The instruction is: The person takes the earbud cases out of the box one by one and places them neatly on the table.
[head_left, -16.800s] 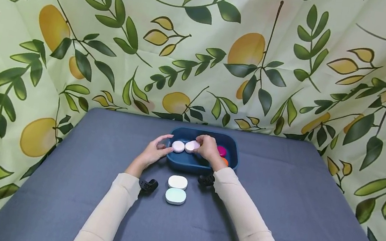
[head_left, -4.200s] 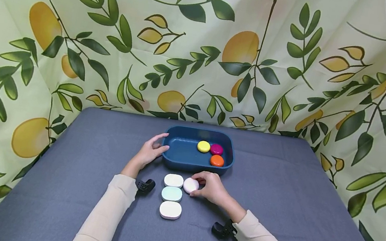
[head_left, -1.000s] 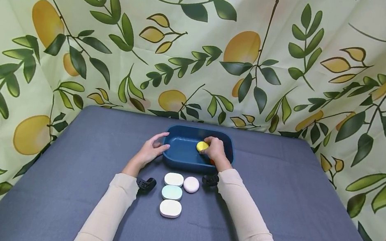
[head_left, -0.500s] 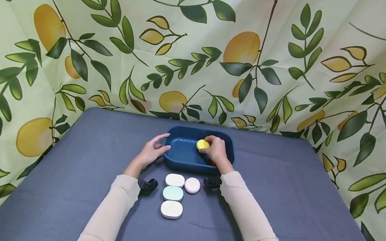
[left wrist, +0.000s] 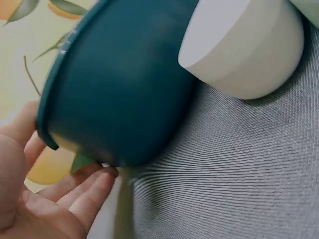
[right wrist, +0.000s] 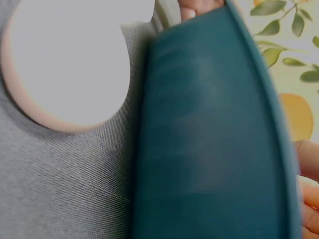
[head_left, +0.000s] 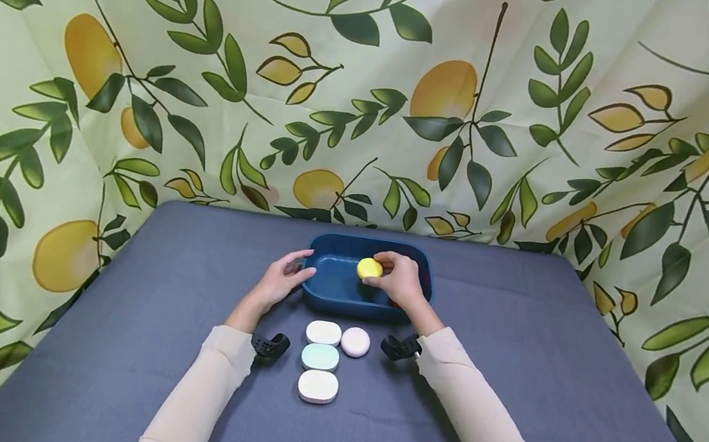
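Observation:
A blue rectangular bin (head_left: 355, 308) stands toward the back of the table. My left hand (head_left: 276, 282) holds its left end, with thumb and index fingertips at the rim. In the left wrist view, other fingers touch the outer wall of the bin (left wrist: 124, 84). Over the bin's inside, my right hand (head_left: 404, 280) pinches a yellow round puck-shaped piece (head_left: 369, 269) between thumb and fingers. Much of that hand is hidden behind the wall in the right wrist view, where only fingers (right wrist: 309, 199) show. It also covers most of what lies at the bin's right end; a sliver of orange shows.
Before the bin, a column holds a white oval piece (head_left: 323, 333), a mint one (head_left: 319, 357) and another white one (head_left: 318, 387). A pale pink round piece (head_left: 355, 342) sits beside the farthest oval. A leaf-patterned cloth (head_left: 368, 131) hangs behind the table.
A white oval and the pale pink round piece have come to stand on the table since the oldest frame. Lately my right hand has taken the yellow piece and shifted it slightly left.

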The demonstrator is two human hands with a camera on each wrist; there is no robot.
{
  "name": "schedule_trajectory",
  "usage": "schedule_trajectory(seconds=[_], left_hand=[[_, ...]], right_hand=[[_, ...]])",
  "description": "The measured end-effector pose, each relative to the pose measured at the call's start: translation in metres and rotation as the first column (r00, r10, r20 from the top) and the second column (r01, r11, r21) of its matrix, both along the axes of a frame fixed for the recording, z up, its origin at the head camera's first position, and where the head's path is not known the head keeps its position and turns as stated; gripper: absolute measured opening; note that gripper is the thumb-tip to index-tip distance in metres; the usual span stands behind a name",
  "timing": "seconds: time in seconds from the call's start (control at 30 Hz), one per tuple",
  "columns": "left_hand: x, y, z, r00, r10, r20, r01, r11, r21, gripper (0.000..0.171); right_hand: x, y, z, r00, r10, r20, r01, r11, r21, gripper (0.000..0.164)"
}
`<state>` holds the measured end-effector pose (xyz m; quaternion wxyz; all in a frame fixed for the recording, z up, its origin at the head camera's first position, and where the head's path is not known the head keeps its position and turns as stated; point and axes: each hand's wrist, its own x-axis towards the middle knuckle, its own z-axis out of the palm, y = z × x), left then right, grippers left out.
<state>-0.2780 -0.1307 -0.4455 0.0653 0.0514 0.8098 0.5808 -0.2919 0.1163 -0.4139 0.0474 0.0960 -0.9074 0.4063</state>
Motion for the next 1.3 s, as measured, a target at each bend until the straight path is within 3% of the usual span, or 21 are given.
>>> schedule_trajectory(seconds=[0.37, 0.6, 0.9, 1.3], left_hand=[[0.012, -0.015, 0.007, 0.992, -0.123, 0.019, 0.123, 0.992, -0.029, 0.058], [0.019, -0.015, 0.008, 0.993, -0.119, 0.028, 0.12, 0.992, -0.038, 0.062], [0.019, -0.013, -0.002, 0.996, -0.085, -0.007, 0.085, 0.996, 0.018, 0.058], [0.021, -0.01, -0.005, 0.997, -0.076, -0.007, 0.076, 0.996, 0.049, 0.058]], right_hand=[[0.032, 0.019, 0.009, 0.997, 0.074, -0.024, -0.075, 0.995, -0.064, 0.048], [0.051, 0.028, 0.012, 0.99, 0.136, -0.032, -0.139, 0.982, -0.13, 0.049], [0.074, 0.031, 0.006, 0.97, 0.224, -0.097, -0.231, 0.971, -0.06, 0.048], [0.098, 0.034, -0.01, 0.946, 0.322, -0.048, -0.324, 0.943, -0.068, 0.048]])
